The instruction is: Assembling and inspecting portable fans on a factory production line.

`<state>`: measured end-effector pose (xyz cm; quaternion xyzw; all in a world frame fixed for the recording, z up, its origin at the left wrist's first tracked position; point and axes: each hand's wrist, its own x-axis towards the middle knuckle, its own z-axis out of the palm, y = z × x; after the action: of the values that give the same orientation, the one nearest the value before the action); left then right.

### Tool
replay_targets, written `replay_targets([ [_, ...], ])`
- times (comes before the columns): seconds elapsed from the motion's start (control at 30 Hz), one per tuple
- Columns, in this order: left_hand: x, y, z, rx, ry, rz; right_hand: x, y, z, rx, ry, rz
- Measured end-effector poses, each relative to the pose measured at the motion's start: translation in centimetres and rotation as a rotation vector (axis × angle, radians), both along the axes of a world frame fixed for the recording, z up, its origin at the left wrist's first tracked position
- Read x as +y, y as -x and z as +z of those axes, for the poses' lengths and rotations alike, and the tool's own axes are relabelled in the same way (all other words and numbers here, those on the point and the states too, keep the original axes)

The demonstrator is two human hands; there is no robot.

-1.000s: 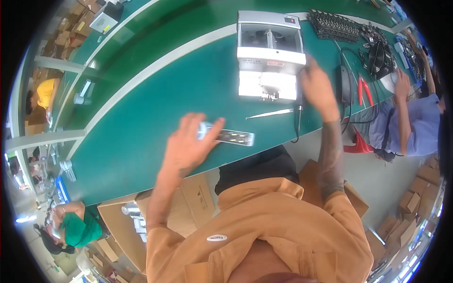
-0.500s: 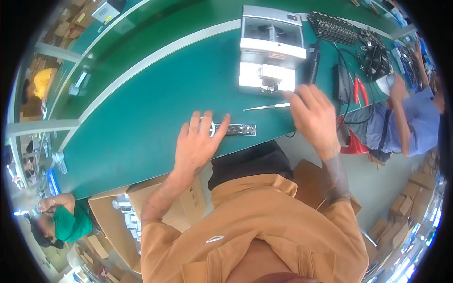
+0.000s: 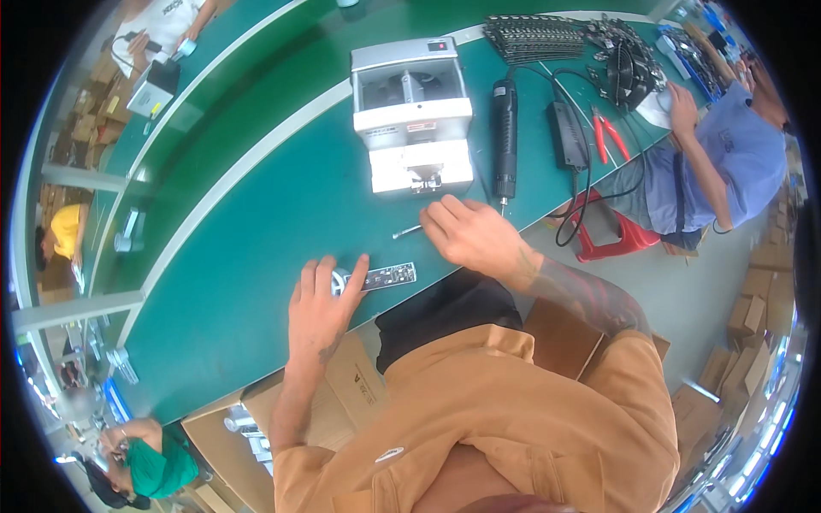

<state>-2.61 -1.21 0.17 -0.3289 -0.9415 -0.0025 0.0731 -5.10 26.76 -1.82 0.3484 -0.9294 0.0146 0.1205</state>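
My left hand [image 3: 315,312] lies at the bench's near edge, its thumb and fingers around the left end of a narrow circuit board [image 3: 391,276]. A white rounded piece [image 3: 339,280] shows between thumb and index finger. To the right, my right hand [image 3: 466,232] is low over the bench, its fingers bent together on a thin silver tool [image 3: 405,232]. The tool's tip points left, above the board; its other end is hidden under the fingers. Beyond this hand stands a white and grey bench machine [image 3: 413,120] with a brightly lit front.
A black electric screwdriver [image 3: 505,141] lies right of the machine, by a black box [image 3: 568,135] with cables and red-handled pliers [image 3: 610,138]. Dark strips [image 3: 534,39] lie at the back. A co-worker in blue [image 3: 714,162] sits at right. An open carton [image 3: 222,445] stands below the bench.
The view has shifted, so the machine appears farther left. My right hand has come left and nearer, covering more of the silver tool. My left hand stays at the board.
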Motion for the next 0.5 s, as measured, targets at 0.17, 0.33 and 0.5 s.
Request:
replay_targets([
  [0.17, -0.2, -0.2, 0.3, -0.015, -0.036, 0.038, 3.3, 0.3, 6.4, 0.015, 0.787, 0.039],
  [0.33, -0.1, -0.4, 0.8, 0.010, -0.083, 0.013, 17.0, 7.3, 7.7, 0.151, 0.875, -0.832],
  [0.5, 0.7, -0.5, -0.2, 0.028, -0.075, 0.026, 22.0, 11.2, 2.0, 0.341, 0.278, -0.768],
])
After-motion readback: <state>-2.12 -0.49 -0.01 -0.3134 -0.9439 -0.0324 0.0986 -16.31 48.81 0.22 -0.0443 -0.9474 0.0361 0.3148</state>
